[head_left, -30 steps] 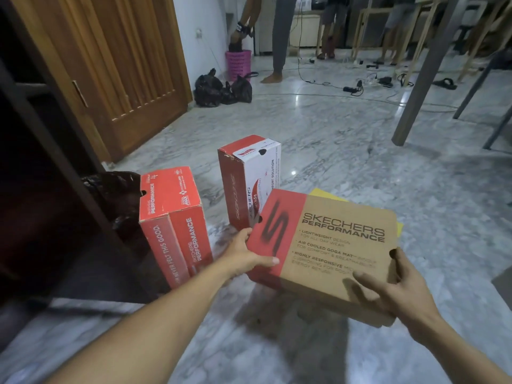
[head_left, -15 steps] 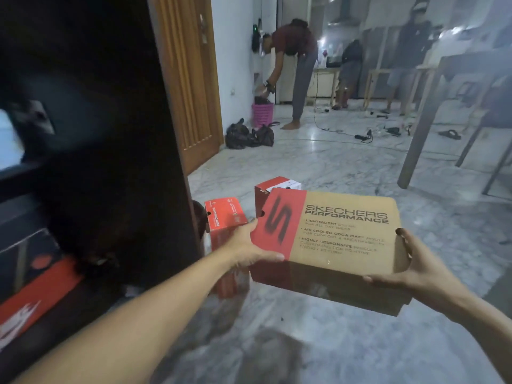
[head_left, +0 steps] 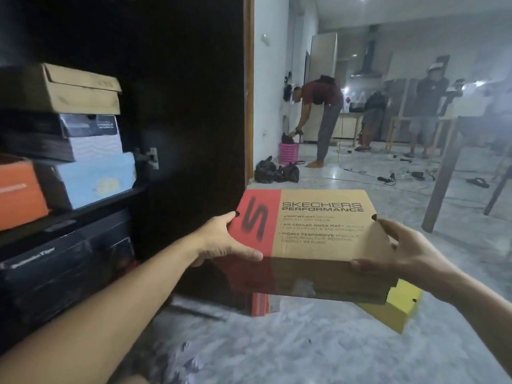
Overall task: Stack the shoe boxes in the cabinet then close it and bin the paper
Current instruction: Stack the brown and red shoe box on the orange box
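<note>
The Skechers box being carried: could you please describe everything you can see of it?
The Skechers box is brown cardboard with a red band and a large dark S at its left end, and black printed text on the closed lid. It is held roughly level above the marble floor, beside the open cabinet. The left hand grips its red end, the right hand its other end.

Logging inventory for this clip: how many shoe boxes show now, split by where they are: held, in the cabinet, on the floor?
Held in both hands: 1, the Skechers box.
In the cabinet: 6: tan box, black-and-white box, light blue box, orange box, two dark boxes below.
On the floor: 2: red box, yellow box.
Total: 9
</note>
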Available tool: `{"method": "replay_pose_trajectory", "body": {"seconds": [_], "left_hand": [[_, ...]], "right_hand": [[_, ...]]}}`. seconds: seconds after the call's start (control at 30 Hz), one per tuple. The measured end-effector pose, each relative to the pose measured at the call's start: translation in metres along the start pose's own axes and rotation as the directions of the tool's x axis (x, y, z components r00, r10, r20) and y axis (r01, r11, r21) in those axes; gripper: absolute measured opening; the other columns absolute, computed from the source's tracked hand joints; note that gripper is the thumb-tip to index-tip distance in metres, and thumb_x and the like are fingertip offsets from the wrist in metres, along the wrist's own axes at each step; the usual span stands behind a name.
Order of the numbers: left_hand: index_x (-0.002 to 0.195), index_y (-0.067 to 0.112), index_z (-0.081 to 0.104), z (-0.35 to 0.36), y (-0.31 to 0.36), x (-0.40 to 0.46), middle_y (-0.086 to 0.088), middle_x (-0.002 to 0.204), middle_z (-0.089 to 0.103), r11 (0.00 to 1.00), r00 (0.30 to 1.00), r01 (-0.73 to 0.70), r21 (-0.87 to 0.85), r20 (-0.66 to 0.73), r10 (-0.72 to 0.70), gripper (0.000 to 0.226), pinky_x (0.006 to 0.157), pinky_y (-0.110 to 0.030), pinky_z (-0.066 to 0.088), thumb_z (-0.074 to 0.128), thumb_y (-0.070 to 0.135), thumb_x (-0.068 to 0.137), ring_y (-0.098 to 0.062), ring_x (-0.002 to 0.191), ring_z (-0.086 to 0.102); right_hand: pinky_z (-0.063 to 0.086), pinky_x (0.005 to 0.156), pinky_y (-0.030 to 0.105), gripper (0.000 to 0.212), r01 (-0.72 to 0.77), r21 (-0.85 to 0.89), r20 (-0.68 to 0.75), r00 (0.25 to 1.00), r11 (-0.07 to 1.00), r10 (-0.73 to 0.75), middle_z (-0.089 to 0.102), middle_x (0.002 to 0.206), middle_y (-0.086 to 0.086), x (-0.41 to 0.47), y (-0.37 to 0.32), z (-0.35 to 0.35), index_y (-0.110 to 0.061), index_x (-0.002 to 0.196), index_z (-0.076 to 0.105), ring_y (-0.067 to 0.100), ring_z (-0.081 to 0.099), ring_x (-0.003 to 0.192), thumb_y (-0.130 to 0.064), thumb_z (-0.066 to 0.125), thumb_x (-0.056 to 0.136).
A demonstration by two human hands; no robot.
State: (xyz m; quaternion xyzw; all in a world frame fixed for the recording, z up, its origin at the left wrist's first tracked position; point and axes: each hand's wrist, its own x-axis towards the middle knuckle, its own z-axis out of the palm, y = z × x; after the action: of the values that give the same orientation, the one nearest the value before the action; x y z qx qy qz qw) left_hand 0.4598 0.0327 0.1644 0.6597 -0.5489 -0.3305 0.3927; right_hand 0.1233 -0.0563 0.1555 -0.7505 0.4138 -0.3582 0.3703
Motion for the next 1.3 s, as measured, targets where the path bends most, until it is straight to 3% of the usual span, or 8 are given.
{"method": "replay_pose_trajectory", "body": {"seconds": [0.13,0.23,0.37,0.57,0.83,1.07,1.17,1.3], "left_hand": [[0.135,0.015,0.048,-0.043,0.009,-0.032,0.0,0.104,0.071,0.998,0.995,0.067,0.002,-0.081,-0.067,0.109,0.088,-0.039,0.056,0.097,0.019,0.038,-0.019,0.096,0.069],[0.126,0.018,0.049,-0.074,0.01,-0.056,-0.002,0.104,0.071,0.993,0.982,0.117,-0.016,-0.149,-0.118,0.123,0.093,-0.038,0.054,0.099,0.033,0.014,-0.019,0.097,0.069],[0.122,0.017,0.055,-0.112,0.007,-0.087,0.002,0.109,0.073,0.986,0.951,0.162,-0.042,-0.258,-0.168,0.122,0.107,-0.04,0.044,0.099,0.04,0.011,-0.016,0.107,0.066],[0.135,0.019,0.05,-0.156,0.033,-0.143,0.0,0.13,0.063,0.976,0.862,0.215,-0.03,-0.464,-0.204,0.14,0.111,-0.037,0.035,0.096,0.045,0.005,-0.018,0.123,0.055],[0.151,0.016,0.024,-0.194,0.085,-0.21,-0.005,0.135,0.057,0.978,0.645,0.187,-0.094,-0.739,-0.194,0.157,0.093,-0.044,0.053,0.095,0.03,0.012,-0.025,0.114,0.06],[0.137,0.009,0.044,-0.222,0.106,-0.262,0.004,0.082,0.053,0.986,0.409,0.162,-0.041,-0.907,-0.105,0.093,0.059,-0.027,0.041,0.092,0.014,0.057,-0.017,0.078,0.057],[0.117,0.009,0.056,-0.239,0.099,-0.266,-0.005,0.097,0.066,0.972,0.27,0.211,-0.101,-0.95,-0.157,0.09,0.073,-0.037,0.054,0.099,0.022,0.038,-0.027,0.091,0.065],[0.107,0.008,0.06,-0.261,0.074,-0.265,-0.01,0.103,0.069,0.966,0.122,0.2,-0.162,-0.974,-0.189,0.089,0.083,-0.051,0.055,0.097,0.019,0.027,-0.033,0.091,0.068]], "right_hand": [[0.054,0.07,0.016,0.092,0.063,-0.02,0.044,0.997,0.998,-0.062,0.068,0.109,-0.012,0.014,-0.039,0.027,-0.029,0.13,0.053,0.003,0.066,0.093,-0.033,0.095,0.048],[0.05,0.061,0.007,0.069,0.114,0.015,0.081,0.99,0.993,-0.115,0.065,0.102,-0.017,0.028,-0.063,0.052,-0.039,0.111,0.052,-0.001,0.064,0.089,-0.023,0.092,0.058],[0.051,0.062,0.009,0.098,0.227,0.04,0.107,0.967,0.973,-0.23,0.057,0.102,-0.022,0.051,-0.1,0.093,-0.019,0.145,0.042,-0.002,0.06,0.09,-0.026,0.091,0.061],[0.055,0.061,0.014,0.114,0.36,0.15,0.202,0.901,0.921,-0.384,0.059,0.103,-0.015,0.072,-0.16,0.134,-0.014,0.148,0.038,0.005,0.062,0.09,-0.041,0.086,0.048],[0.055,0.061,0.013,0.107,0.445,0.353,0.286,0.786,0.823,-0.548,0.059,0.107,-0.014,0.09,-0.235,0.171,-0.01,0.148,0.038,0.008,0.064,0.092,-0.035,0.083,0.054],[0.057,0.066,0.018,0.064,0.446,0.507,0.297,0.713,0.738,-0.635,0.064,0.096,-0.011,0.096,-0.303,0.224,-0.019,0.121,0.055,0.009,0.067,0.084,-0.026,0.087,0.066],[0.061,0.071,0.035,0.044,0.442,0.507,0.32,0.7,0.74,-0.638,0.071,0.094,0.005,0.104,-0.326,0.256,-0.016,0.095,0.064,0.022,0.071,0.085,-0.031,0.09,0.064],[0.052,0.061,0.023,0.063,0.489,0.459,0.378,0.648,0.742,-0.661,0.067,0.096,0.005,0.114,-0.354,0.299,-0.009,0.098,0.065,0.021,0.065,0.087,-0.048,0.084,0.053]]}}
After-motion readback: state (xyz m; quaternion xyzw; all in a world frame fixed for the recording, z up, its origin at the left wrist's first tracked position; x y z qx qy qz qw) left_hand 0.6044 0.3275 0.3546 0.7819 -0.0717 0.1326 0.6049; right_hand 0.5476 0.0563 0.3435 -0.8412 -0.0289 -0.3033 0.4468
